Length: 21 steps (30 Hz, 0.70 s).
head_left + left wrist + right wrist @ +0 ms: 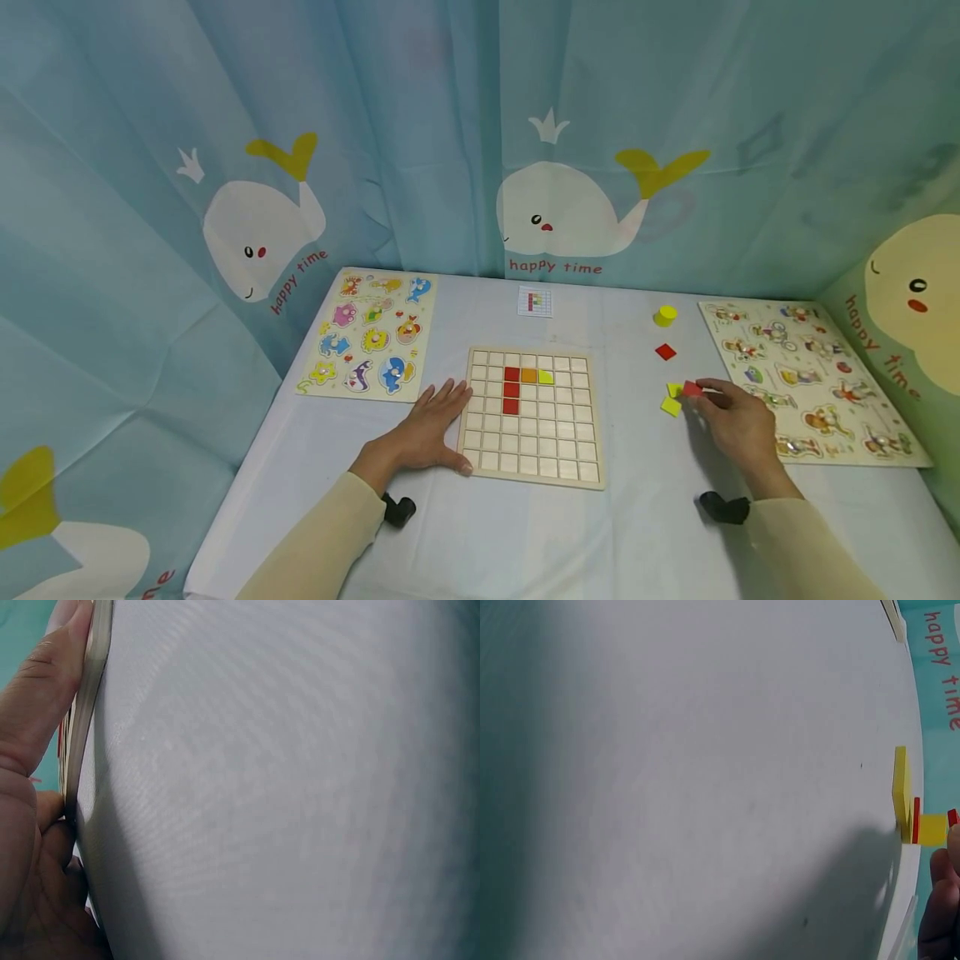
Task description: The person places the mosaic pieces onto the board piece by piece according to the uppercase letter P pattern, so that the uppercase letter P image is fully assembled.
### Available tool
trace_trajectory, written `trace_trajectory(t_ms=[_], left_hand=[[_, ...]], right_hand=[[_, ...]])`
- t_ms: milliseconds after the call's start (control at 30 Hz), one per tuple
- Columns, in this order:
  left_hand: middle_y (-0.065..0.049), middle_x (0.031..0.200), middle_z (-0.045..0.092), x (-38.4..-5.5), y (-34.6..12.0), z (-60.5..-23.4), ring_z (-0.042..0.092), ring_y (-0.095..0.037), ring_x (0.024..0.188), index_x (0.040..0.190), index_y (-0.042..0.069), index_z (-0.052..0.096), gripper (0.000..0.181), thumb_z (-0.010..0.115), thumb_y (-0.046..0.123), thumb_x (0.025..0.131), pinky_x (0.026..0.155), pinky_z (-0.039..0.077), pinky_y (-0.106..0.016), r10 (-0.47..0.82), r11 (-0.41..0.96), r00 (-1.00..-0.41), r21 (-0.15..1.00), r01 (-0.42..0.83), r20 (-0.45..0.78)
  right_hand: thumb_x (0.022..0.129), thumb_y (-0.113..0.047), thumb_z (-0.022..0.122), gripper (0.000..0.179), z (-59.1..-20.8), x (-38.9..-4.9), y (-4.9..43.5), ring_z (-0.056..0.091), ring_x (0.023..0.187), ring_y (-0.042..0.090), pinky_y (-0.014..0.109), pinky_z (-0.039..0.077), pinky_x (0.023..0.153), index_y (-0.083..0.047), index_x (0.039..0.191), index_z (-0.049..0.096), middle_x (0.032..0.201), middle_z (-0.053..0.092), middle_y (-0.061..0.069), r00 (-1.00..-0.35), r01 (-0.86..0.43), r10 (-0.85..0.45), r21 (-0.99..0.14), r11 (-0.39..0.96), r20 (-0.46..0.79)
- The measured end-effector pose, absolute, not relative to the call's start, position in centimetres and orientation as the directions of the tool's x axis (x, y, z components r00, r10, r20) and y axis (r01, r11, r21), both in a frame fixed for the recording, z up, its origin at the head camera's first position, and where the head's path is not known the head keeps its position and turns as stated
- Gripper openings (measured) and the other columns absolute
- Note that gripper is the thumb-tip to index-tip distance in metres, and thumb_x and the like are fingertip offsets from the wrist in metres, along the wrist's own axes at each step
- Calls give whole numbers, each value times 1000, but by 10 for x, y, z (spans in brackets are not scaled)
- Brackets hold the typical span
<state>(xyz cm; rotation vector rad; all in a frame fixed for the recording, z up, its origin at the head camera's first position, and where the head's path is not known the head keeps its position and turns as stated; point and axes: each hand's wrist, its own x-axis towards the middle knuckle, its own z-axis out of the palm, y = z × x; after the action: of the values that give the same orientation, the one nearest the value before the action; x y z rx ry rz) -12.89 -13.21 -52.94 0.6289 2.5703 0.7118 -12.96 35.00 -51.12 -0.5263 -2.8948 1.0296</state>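
Note:
My left hand (427, 429) lies with fingers spread along the left side of a wooden grid board (537, 433), thumb at its lower left corner. In the left wrist view the thumb presses the board's edge (84, 712). On the grid sit a column of red square tiles (511, 390), an orange tile (528, 376) and a yellow round-cornered tile (546, 377). Between thumb and fingers, my right hand (738, 425) pinches a red square tile (693, 389). Right beside it on the table are yellow tiles (671, 407).
Farther back lie a red tile (666, 352) and a yellow stack (665, 316). A small pattern card (535, 302) is behind the board. Picture puzzle boards flank the workspace, a sea-animal one (360, 333) at left and a figure one (806, 375) at right.

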Motion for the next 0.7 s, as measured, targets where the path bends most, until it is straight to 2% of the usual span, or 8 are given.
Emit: trace_trajectory(t_ms=[133, 367, 533, 700], left_hand=[[-3, 178, 11, -129, -132, -530, 0, -23, 166, 170, 13, 19, 131, 92, 58, 72, 136, -4, -45, 514, 774, -818, 550, 312, -259], [-4, 178, 11, -130, -133, -528, -1, -23, 166, 170, 12, 19, 131, 91, 59, 71, 136, -5, -45, 519, 768, -814, 559, 312, -259], [-4, 178, 11, -130, -135, -528, 0, -23, 166, 170, 13, 19, 131, 91, 60, 72, 135, -4, -45, 527, 759, -812, 569, 317, -251], [-3, 178, 10, -130, -135, -530, 0, -23, 166, 170, 13, 19, 130, 90, 60, 72, 135, -4, -45, 532, 760, -810, 562, 327, -249]], right_hand=[[106, -21, 65, 41, -511, -130, 347, 63, 120, 47, 28, 48, 74, -1, 141, 64, 133, 67, 32, -948, 274, 313, -637, 721, -53], [105, -20, 65, 39, -510, -130, 341, 64, 119, 44, 17, 43, 71, -1, 140, 65, 131, 69, 30, -954, 227, 299, -669, 707, -8], [105, -17, 64, 36, -509, -131, 333, 65, 116, 39, 18, 43, 74, -4, 139, 67, 129, 71, 27, -953, 226, 304, -685, 692, -7], [106, -19, 64, 36, -506, -132, 327, 64, 112, 36, 13, 44, 69, -6, 140, 67, 129, 70, 27, -958, 221, 287, -694, 685, -21]])
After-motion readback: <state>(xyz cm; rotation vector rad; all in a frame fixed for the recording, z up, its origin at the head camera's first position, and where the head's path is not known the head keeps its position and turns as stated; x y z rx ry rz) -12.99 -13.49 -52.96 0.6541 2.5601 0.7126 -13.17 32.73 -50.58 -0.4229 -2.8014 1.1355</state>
